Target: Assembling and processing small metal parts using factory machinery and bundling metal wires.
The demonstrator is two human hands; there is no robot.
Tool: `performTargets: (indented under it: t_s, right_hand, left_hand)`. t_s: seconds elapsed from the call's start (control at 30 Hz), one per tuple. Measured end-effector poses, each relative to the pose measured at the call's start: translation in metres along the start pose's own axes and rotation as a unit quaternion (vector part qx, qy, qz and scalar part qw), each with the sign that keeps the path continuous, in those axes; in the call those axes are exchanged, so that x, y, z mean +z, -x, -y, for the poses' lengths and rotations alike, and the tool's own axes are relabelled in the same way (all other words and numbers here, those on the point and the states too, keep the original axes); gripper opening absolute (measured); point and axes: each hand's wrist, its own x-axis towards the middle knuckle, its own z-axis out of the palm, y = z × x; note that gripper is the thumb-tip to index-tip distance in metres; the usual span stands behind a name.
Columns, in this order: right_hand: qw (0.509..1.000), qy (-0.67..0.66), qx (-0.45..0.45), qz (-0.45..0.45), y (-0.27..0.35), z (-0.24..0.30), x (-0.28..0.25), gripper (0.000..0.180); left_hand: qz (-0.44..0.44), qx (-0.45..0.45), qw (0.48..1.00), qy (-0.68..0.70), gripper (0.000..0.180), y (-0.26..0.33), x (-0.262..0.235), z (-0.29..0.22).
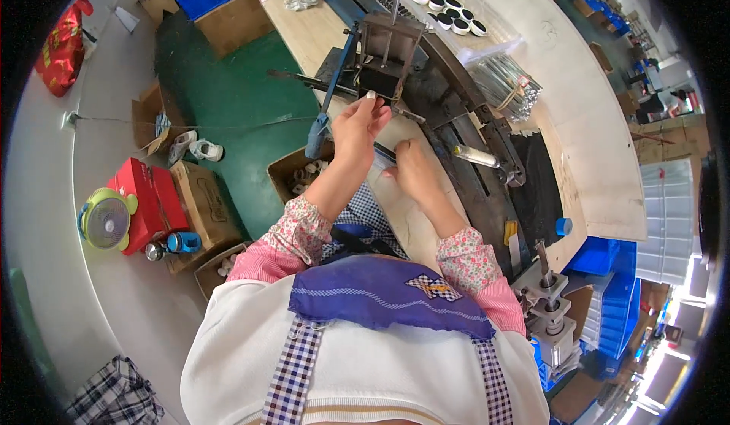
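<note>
My left hand (356,130) is raised to the front of a dark metal machine (391,37). Thumb and fingertips pinch a small white piece (371,95), just below a black block (378,81) on the machine. Beside that wrist hangs a lever with a blue handle (317,136). My right hand (417,169) rests low on the wooden bench (426,223), its fingers curled. A dark strip (385,151) lies by its fingertips; whether the hand grips it or something else is hidden.
Several round black-and-white parts (450,13) sit on clear plastic behind the machine, near a bundle of metal rods (504,83). A yellowish handle (476,155) juts from the machine rail. Left of the bench stands a cardboard box (285,172) of small white pieces.
</note>
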Motion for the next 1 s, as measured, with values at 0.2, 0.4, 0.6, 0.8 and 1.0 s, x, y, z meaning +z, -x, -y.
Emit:
performTargets:
  t_s: [0.2, 0.4, 0.6, 0.8, 1.0]
  right_hand:
    - [0.999, -0.025, 0.002, 0.04, -0.005, -0.001, -0.011, 0.055]
    - [0.996, -0.068, -0.032, 0.049, 0.01, -0.005, -0.015, 0.041]
    - [0.997, -0.046, -0.023, 0.059, 0.031, 0.002, -0.038, 0.021]
    - [0.97, -0.244, 0.007, 0.004, 0.048, 0.013, -0.049, 0.036]
    - [0.969, -0.226, -0.103, 0.02, 0.053, 0.026, -0.071, 0.039]
  left_hand:
    - [-0.022, -0.008, 1.0, -0.01, 0.017, -0.006, 0.004, 0.001]
    - [-0.005, -0.007, 0.999, -0.032, 0.015, -0.01, -0.001, 0.0]
    - [0.037, -0.026, 0.998, 0.045, 0.012, -0.011, -0.01, -0.007]
    - [0.082, -0.105, 0.989, 0.059, 0.01, -0.004, -0.018, -0.008]
    - [0.016, -0.044, 0.999, -0.001, 0.014, -0.003, -0.003, -0.01]
